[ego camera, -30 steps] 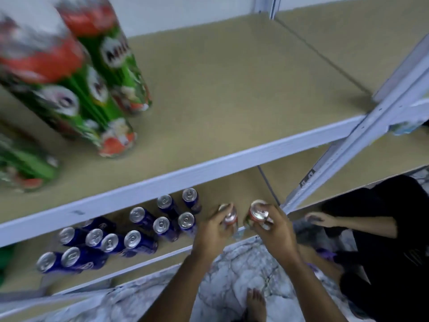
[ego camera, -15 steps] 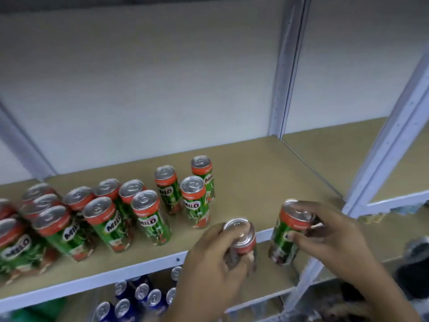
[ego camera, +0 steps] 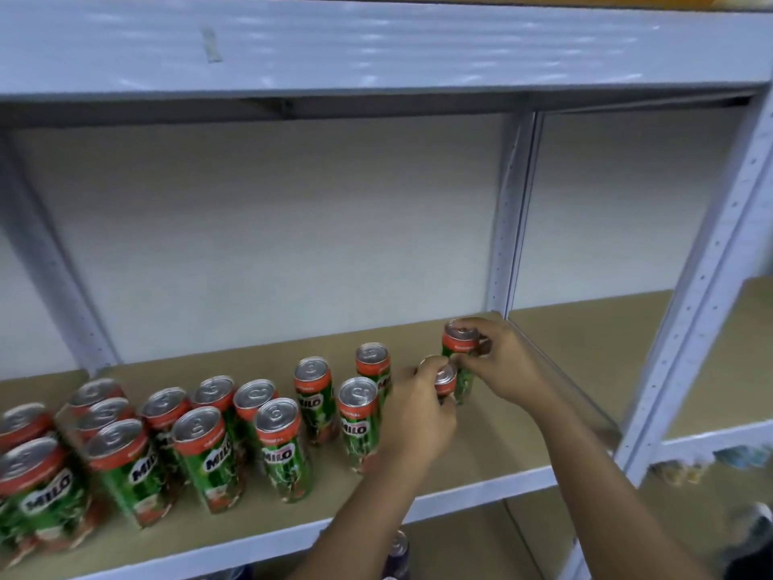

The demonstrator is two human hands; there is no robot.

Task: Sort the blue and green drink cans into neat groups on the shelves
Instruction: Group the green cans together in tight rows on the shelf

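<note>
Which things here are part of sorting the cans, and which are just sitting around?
Part of the job: left hand holding a green can; right hand holding another green can; the green cans standing in a group; the shelf.

Just there: packets on the next rack.

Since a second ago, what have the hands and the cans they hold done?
Both hands rose from the lower blue-can shelf to the shelf of green Milo cans. The left hand and right hand each brought a green can to the row's right end. Grips unchanged.
</note>
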